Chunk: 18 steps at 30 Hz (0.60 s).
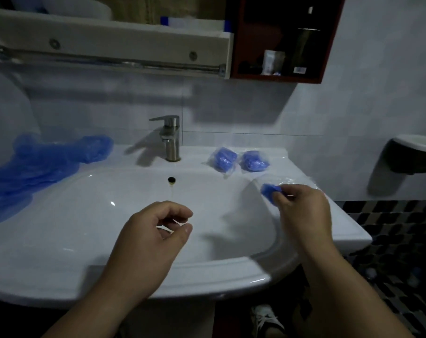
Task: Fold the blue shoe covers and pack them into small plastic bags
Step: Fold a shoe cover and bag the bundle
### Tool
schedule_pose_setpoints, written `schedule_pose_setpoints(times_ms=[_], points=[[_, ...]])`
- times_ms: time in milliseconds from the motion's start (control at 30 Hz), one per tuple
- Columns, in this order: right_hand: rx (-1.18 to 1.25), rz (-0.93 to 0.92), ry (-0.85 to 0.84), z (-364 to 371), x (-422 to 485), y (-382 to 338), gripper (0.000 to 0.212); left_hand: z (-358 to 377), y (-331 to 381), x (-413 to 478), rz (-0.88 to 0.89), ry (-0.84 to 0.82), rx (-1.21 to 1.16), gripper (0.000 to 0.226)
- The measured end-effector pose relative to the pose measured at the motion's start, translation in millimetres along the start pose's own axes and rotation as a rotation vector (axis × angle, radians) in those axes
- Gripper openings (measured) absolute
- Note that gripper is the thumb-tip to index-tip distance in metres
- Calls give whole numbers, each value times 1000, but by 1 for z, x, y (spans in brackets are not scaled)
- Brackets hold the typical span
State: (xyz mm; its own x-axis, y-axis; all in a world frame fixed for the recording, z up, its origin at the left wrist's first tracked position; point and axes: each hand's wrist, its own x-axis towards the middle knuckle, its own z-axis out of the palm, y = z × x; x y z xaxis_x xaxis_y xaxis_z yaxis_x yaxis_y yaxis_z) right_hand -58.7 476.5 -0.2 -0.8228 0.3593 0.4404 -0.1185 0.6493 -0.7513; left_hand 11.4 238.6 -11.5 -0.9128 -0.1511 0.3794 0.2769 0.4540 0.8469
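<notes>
Several loose translucent blue plastic shoe covers (36, 162) lie heaped on the left rim of the white ceramic sink (219, 276). My left grip (153, 230) hovers over the basin, fingers loosely curled and holding nothing. Two filled small clear plastic bags (223, 159) sit right of the steel tap (170, 140). My right grip (302, 203) pinches a folded blue cover (268, 190), bagged, above the right rim.

The right hand (302, 206) is pinching a folded blue shoe cover (268, 190) above the right edge of the sink (60, 276). A clear plastic bag (293, 180) is showing around its fingers. The left hand (153, 230) is hovering over the basin near the front edge, fingers loosely curled and holding nothing. A packed bag (223, 159) and a second packed bag (254, 162) are lying just beside each other at the rear right corner, right of the faucet (170, 137). A heap of loose blue shoe covers (43, 162) is lying on the rear left corner.
</notes>
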Motion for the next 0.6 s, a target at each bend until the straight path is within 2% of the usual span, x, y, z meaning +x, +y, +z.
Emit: schedule_pose_setpoints(times_ms=[133, 267, 333, 467, 600], points=[[-128, 82, 173, -15, 33, 40, 20, 4, -2, 1, -16, -6, 3, 21], [-159, 21, -5, -20, 37, 48, 17, 5, -2, 1, -21, -15, 13, 21], [-200, 25, -62, -17, 35, 49, 24, 6, -4, 2, -27, -13, 22, 21], [-280, 130, -15, -19, 33, 46, 41, 4, -4, 2, -34, -13, 6, 21], [-278, 140, 17, -20, 32, 42, 38, 4, -4, 2, -45, -15, -7, 21]])
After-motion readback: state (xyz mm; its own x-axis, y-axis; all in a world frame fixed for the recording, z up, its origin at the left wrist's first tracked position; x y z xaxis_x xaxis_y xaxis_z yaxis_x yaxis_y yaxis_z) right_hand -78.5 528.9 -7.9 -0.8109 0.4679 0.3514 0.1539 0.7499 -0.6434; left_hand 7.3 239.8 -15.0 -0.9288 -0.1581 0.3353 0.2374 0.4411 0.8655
